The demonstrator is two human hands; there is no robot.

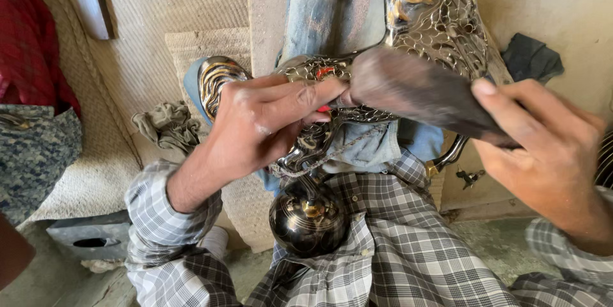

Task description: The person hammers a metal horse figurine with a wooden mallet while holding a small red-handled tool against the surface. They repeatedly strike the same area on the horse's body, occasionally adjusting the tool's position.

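Left hand [268,122] pinches the ornate metal piece [434,19] at centre; right hand [543,147], at 3 o'clock, grips a blurred brush [415,90] against its openwork edge.

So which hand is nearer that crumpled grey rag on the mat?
Left. The left hand is just right of the rag; the right hand is far across the frame.

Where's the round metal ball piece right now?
Head view, lower centre: the shiny round metal ball sits on the checked shirt fabric in the person's lap, just below the left hand and the ornate pierced metalwork.
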